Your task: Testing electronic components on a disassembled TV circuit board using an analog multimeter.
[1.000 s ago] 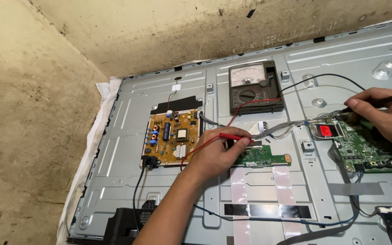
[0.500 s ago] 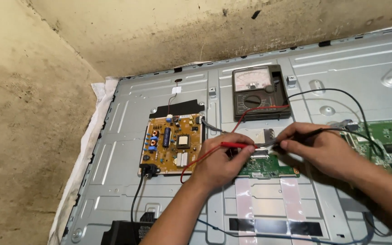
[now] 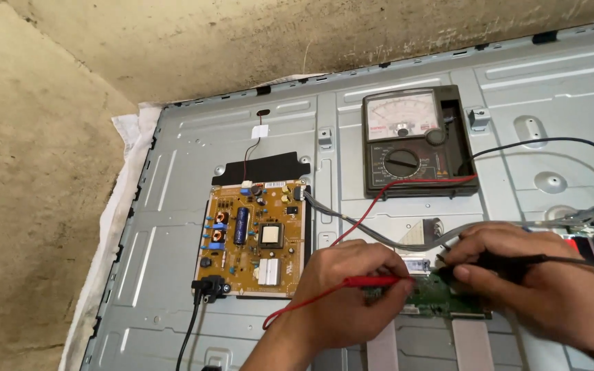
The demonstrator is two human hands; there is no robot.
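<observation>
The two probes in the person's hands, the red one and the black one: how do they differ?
The red probe sits in the left hand and points right; the black probe sits in the right hand and points left. The red one's lead loops below the hand, the black one's runs off to the right. Both tips meet at the small green circuit board, and both are pinched like pens.

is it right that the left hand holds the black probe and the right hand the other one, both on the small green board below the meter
Not quite. The head view shows the left hand holding the red probe; the black probe is in the right hand. Both do meet at the small green board below the meter.
</observation>
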